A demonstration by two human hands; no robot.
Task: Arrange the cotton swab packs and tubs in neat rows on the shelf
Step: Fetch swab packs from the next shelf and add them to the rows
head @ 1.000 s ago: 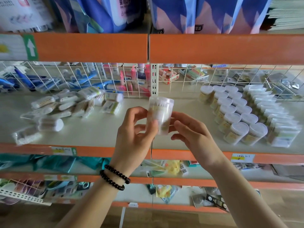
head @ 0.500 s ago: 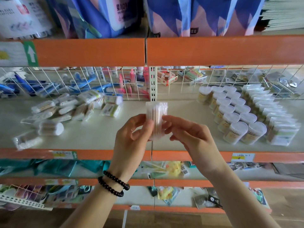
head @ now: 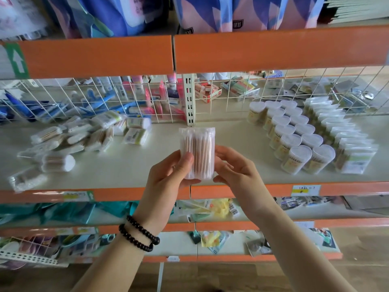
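Observation:
I hold a clear tub of wooden-stick cotton swabs (head: 197, 150) upright in front of the middle shelf (head: 231, 142). My left hand (head: 168, 180) grips its lower left side, thumb across the front. My right hand (head: 233, 171) holds its right side with curled fingers. On the shelf's right, heart-lidded tubs (head: 294, 133) stand in two neat rows beside a row of flat swab packs (head: 345, 135). On the left lies a loose heap of swab packs (head: 84, 133) and a round tub on its side (head: 56, 163).
A white wire grid (head: 126, 98) backs the shelf, with a slotted upright post (head: 189, 100) at the middle. An orange beam (head: 210, 53) of the upper shelf hangs above. Lower shelves (head: 210, 211) hold mixed small goods.
The tub has been turned from lid-forward to upright with the sticks showing, and lowered slightly. Both hands stay on it.

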